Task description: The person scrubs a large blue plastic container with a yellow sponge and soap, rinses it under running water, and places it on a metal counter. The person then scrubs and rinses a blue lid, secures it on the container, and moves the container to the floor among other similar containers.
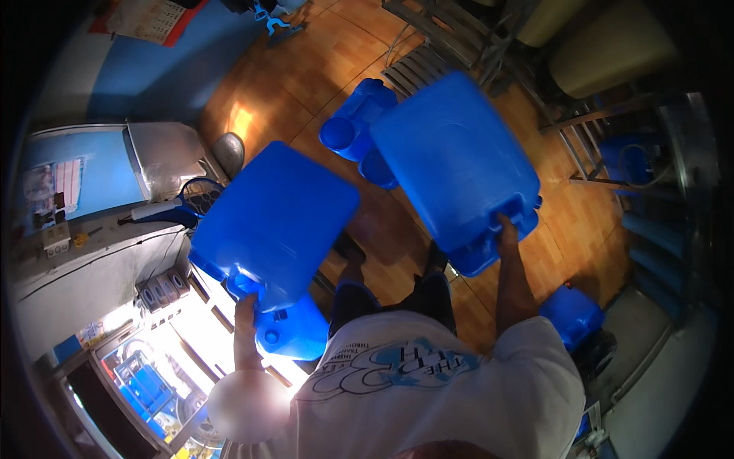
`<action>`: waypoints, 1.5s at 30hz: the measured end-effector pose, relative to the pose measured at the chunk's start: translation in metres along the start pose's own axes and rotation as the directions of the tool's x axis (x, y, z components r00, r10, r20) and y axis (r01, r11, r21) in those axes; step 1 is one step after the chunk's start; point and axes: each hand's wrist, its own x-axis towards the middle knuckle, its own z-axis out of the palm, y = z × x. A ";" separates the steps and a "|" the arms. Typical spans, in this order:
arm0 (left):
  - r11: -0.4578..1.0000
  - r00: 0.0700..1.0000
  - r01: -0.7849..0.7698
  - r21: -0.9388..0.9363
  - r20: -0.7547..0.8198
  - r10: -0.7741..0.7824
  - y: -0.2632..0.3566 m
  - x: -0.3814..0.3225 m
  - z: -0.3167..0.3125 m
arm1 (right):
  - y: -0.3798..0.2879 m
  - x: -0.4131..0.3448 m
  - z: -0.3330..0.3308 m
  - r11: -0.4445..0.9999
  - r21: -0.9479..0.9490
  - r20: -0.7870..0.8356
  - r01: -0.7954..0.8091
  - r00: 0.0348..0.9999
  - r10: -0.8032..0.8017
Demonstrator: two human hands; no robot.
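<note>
My left hand point(246, 310) grips the moulded handle of a large blue plastic jerrycan point(281, 212), held tilted with its broad side facing up. Another blue jerrycan point(301, 333) with a dark cap is partly hidden under its near edge. On the other side, my right hand point(507, 232) is closed around the handle of a second large blue jerrycan point(453, 155). Its far end overlaps a blue water container point(358, 123) with a round cap, standing on the floor. Both jerrycans hang in front of my legs. The undersides of both are hidden.
Wood-patterned tiles point(556, 229) cover the floor. At upper right stand a slatted metal rack point(421, 69) and tall yellowish tanks point(613, 51). A blue container point(573, 315) is on the right. Along the left runs a ledge holding an electric racket point(198, 198), above a brightly lit doorway.
</note>
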 end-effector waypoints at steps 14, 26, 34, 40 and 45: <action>0.988 0.988 -0.049 -0.143 0.140 0.069 0.196 0.246 -0.069 | -0.085 -0.238 -0.013 0.897 -0.361 -0.567 0.254 0.705 -0.427; 0.955 0.945 -0.251 -0.156 0.175 0.277 0.478 0.426 -0.036 | -0.119 -0.252 0.108 0.684 -0.659 -0.696 -0.311 0.596 -0.400; 0.905 0.873 -0.333 -0.264 0.276 0.402 0.631 0.536 -0.009 | -0.191 -0.243 0.262 0.565 -0.627 -0.767 -0.536 0.551 -0.329; 0.879 0.801 -0.435 -0.195 0.361 0.477 0.738 0.652 0.054 | -0.229 -0.228 0.372 0.473 -0.634 -0.774 -0.612 0.512 -0.374; 0.924 0.803 -0.354 -0.145 0.459 0.380 0.835 0.706 0.135 | -0.243 -0.211 0.445 0.456 -0.551 -0.835 -0.699 0.463 -0.299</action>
